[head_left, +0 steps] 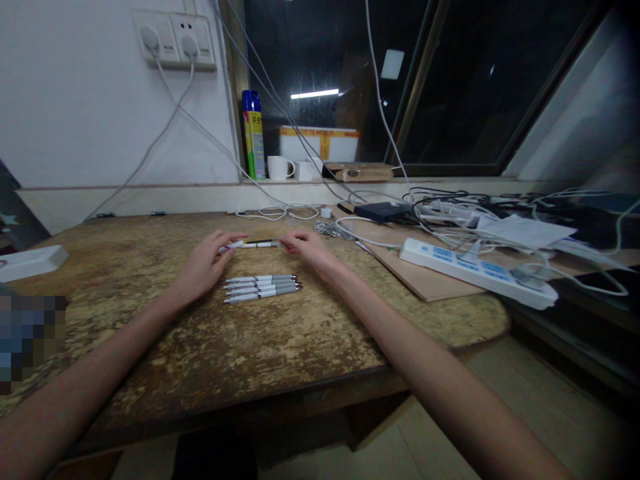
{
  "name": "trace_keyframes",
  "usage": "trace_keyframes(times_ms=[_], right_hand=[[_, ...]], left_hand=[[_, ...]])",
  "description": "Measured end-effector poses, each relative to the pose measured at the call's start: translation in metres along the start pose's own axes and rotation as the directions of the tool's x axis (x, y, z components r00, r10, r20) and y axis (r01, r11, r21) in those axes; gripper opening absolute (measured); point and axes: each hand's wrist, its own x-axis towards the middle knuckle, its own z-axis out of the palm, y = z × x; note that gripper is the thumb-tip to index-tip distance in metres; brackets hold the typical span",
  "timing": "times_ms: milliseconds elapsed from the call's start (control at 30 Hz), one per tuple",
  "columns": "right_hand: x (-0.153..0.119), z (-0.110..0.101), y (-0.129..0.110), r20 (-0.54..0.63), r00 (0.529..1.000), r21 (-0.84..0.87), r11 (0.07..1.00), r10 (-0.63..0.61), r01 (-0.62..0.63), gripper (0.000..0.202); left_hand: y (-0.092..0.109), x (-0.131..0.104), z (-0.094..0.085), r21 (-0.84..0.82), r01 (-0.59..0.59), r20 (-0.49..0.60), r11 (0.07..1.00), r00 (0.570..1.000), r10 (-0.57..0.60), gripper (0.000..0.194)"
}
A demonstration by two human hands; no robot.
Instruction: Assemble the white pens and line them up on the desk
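Two or so slim pens, one dark and one white, lie side by side between my hands at the table's middle. The fingers of my left hand close around their left ends. At the opposite ends, the fingertips of my right hand are pinched together on them. Just in front of my hands, several white-and-grey pens rest in a neat row on the worn wooden table, all pointing the same way. My fingers partly hide the tips of the upper pens.
A white power strip lies on a brown board at right, with tangled cables and papers behind it. A spray can and white mug stand on the sill. A white box sits at far left.
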Motion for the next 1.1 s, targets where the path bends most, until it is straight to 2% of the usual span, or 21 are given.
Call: trace_keyframes(times_ms=[133,267,400,700,833,1100], right_hand=[[0.001,-0.002,-0.001,-0.008,1.0,0.016,1.0,0.013,-0.013,0.015],[0.001,-0.004,-0.004,-0.021,0.999,0.058,0.998,0.038,-0.037,0.015],[-0.001,-0.006,-0.008,-0.013,0.998,0.113,0.991,0.068,-0.066,0.016],[-0.003,-0.006,-0.013,-0.038,0.992,0.141,0.984,0.118,-0.111,0.02],[-0.001,-0.007,-0.01,-0.05,0.994,0.163,0.983,0.096,-0.087,0.02],[0.003,-0.009,-0.003,-0.088,0.995,0.063,0.997,0.041,-0.035,0.023]], left_hand=[[-0.008,0.0,0.001,0.013,0.018,-0.022,1.0,1.0,-0.018,0.041],[-0.015,-0.002,0.0,0.03,0.173,-0.086,0.984,0.982,-0.17,0.042],[-0.019,-0.005,-0.001,0.021,0.261,-0.068,0.965,0.963,-0.259,0.043],[-0.016,-0.003,0.003,-0.041,0.2,0.023,0.979,0.98,-0.199,0.044],[-0.015,-0.004,0.003,-0.047,0.176,0.042,0.983,0.984,-0.174,0.045],[-0.008,-0.004,0.001,-0.076,0.208,0.054,0.975,0.978,-0.204,0.048]])
